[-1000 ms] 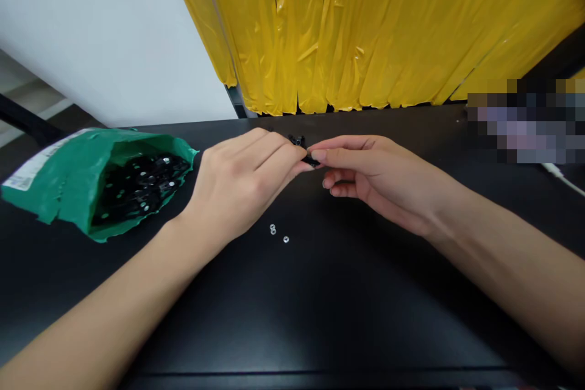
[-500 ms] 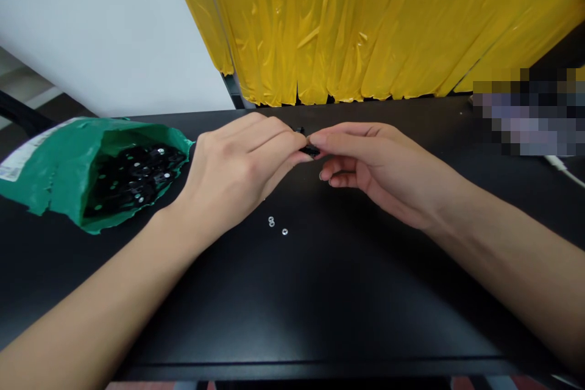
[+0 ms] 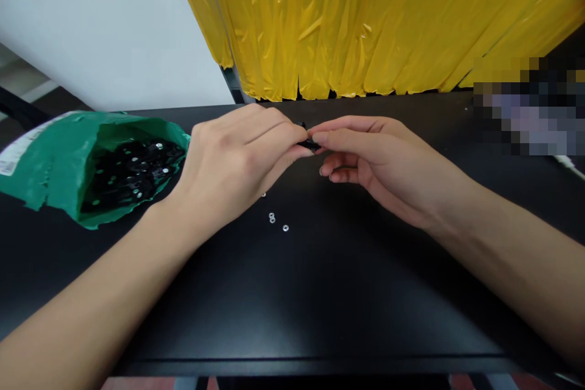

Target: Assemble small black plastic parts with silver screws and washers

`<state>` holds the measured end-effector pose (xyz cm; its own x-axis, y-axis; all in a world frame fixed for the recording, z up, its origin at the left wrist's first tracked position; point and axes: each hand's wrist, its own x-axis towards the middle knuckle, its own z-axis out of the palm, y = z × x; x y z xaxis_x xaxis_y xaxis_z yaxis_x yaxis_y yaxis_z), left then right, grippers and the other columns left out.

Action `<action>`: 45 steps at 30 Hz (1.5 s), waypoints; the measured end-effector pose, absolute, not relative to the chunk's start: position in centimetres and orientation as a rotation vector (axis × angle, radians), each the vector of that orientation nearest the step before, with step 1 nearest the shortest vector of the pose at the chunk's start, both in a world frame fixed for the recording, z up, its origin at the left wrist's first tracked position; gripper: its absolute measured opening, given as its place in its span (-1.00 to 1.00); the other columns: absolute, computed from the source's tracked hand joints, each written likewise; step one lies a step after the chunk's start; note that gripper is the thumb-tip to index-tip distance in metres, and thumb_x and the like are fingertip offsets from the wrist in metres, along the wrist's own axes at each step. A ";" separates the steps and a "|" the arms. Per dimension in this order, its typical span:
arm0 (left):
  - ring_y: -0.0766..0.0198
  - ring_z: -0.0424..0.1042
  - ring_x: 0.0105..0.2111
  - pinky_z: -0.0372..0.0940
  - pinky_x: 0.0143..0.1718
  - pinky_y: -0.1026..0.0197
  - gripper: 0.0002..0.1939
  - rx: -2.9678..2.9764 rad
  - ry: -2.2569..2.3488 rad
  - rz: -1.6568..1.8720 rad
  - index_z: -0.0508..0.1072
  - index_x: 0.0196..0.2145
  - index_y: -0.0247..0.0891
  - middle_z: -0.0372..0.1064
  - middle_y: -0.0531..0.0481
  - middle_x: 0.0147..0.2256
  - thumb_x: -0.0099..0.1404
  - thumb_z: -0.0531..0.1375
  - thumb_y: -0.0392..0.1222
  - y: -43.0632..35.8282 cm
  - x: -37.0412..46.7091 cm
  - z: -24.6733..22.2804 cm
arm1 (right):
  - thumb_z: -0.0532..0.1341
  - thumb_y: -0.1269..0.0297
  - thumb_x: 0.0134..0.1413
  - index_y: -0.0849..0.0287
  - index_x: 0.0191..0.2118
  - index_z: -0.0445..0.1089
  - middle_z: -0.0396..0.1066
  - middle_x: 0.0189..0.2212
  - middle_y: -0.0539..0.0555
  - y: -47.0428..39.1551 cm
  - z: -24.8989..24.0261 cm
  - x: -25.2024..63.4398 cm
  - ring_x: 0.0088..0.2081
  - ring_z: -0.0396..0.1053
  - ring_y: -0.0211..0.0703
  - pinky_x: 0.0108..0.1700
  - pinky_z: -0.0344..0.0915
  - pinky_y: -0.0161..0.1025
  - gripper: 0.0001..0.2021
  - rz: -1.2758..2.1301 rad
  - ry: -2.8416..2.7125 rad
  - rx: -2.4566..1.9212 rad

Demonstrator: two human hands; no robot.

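Note:
Between my two hands is a small black part, mostly covered by fingers, so its exact kind does not show. My left hand pinches it from the left, its back turned toward me. From the right, my right hand grips the same part with thumb and forefinger, while its other fingers curl loosely below. On the table just under my left hand lie several small silver rings, like washers or tiny bearings; one is partly hidden by that hand.
A torn green plastic bag lies open at the left, filled with black parts bearing silver discs. Yellow plastic sheeting and a white panel stand behind the black table. A white cable runs at the right edge.
Both hands stay pinched on the black part, with only slight shifts of the fingers. The view has tilted slightly, and one more silver ring shows beside my left hand.

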<state>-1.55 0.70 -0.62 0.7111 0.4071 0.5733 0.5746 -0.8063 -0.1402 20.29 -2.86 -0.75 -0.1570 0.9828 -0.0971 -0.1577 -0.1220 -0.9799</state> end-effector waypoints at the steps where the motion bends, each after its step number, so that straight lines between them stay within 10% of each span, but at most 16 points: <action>1: 0.03 0.58 -0.14 0.49 -0.13 -0.05 -0.88 -2.605 -0.761 -0.775 0.48 -0.04 -0.06 0.59 -0.04 -0.16 0.55 0.16 -0.12 0.7 -1.5 -0.6 | 0.49 0.23 0.11 0.09 -0.25 0.66 0.62 -0.22 0.05 -2.9 -0.7 20.3 -0.38 0.50 -0.27 -0.32 0.42 -0.29 -0.89 1.467 -1.139 -1.100; 45: 0.03 0.59 -0.20 0.47 -0.20 -0.02 -0.89 -2.623 -0.677 -0.859 0.51 -0.07 -0.12 0.59 -0.05 -0.19 0.50 0.21 -0.13 1.2 -1.5 -0.9 | 0.37 0.25 0.26 0.11 -0.23 0.65 0.61 -0.23 0.02 -3.1 -0.6 19.9 -0.41 0.48 -0.33 -0.36 0.37 -0.37 -0.90 1.464 -1.099 -1.133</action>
